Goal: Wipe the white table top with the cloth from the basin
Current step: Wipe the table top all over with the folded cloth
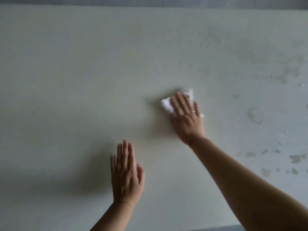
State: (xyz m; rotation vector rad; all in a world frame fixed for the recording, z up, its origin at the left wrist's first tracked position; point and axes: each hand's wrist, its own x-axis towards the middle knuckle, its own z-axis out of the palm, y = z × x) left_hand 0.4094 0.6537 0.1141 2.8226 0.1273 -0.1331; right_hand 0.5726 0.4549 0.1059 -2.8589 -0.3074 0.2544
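Hands are working a wide white surface (66,64): the right hand (185,117) is pressing flat, fingers spread, on a bunched white cloth (166,105) near the middle, while the left hand (125,172) is lying open and flat on bare surface nearer the person, fingers together and holding nothing. Only the cloth's left edge and far corner are showing past the fingers, and both look blurred, so its folds are hard to make out.

Wiping appears to be under way, with the cloth sitting at the border between a clean, matte left half and a wetter right half. To the right, water is lying in patches: a ring-shaped mark (255,115) well apart from the cloth, a scatter of grey droplets (295,158) near the right edge, and faint smears (266,60) toward the far right corner. Those are probably the next ground to cover, calling for a sweep rightward with even downward pressure and the cloth kept under the palm.

Nothing is standing on the surface to block that path; no basin is showing. A grey strip (150,2) is running along the far edge.
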